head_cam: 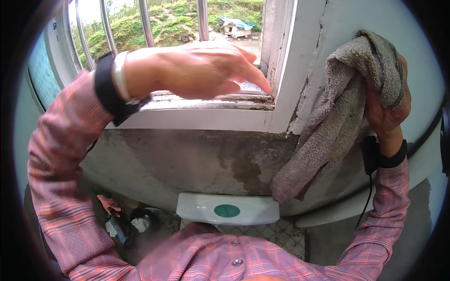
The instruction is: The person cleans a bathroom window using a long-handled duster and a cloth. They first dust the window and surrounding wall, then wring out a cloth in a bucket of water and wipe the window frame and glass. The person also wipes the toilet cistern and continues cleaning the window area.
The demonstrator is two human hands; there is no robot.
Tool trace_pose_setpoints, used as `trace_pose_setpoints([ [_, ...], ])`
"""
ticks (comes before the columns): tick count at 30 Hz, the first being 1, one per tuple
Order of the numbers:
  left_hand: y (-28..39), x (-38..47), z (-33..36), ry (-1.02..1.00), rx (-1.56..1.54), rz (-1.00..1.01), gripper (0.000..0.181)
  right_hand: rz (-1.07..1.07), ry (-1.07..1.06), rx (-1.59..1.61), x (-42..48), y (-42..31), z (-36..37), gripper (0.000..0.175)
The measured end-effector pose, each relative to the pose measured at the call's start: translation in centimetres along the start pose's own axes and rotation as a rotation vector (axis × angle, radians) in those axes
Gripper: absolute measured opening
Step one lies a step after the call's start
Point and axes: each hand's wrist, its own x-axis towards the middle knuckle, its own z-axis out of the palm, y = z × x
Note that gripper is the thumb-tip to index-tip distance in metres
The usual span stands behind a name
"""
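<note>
In my right hand [393,102] a grey terry towel [337,105] is bunched near the wall, its long end hanging down to the left. My left hand [207,70] reaches across the open part of the window, its index finger extended towards the lower right corner of the white window frame [281,70]. Whether that fingertip touches the frame, I cannot tell. Nothing shows in the left hand, though its palm side is hidden. Dark dirt lies in the window track [260,100] beneath the finger.
Metal bars [144,24] stand outside the window. Below it, bare cement wall [168,151] bears a damp stain. A white toilet cistern [197,207] with a green button is in front of me. A bin [140,224] with crumpled paper stands lower left. A cable [367,200] hangs from my right wrist.
</note>
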Motion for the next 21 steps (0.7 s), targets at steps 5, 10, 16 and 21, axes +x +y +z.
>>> trace_pose_setpoints([
  [5, 0.0, 1.4, 1.2, -0.080, -0.070, -0.019, 0.033, 0.002, 0.016, 0.015, 0.3, -0.3, 0.4, 0.029],
  [10, -0.1, 1.2, 1.1, -0.188, 0.040, -0.002, 0.012, 0.006, -0.011, -0.007, -0.1, -0.1, -0.1, 0.028],
  [16, -0.9, -0.3, 1.4, 0.130, -0.259, -0.302, 0.009, 0.036, 0.025, -0.017, -0.3, -0.2, 0.3, 0.029],
  [21, -3.4, -0.5, -2.7, -0.140, 1.038, -0.504, 0.018, 0.005, 0.033, -0.034, 0.1, -0.3, 0.4, 0.028],
])
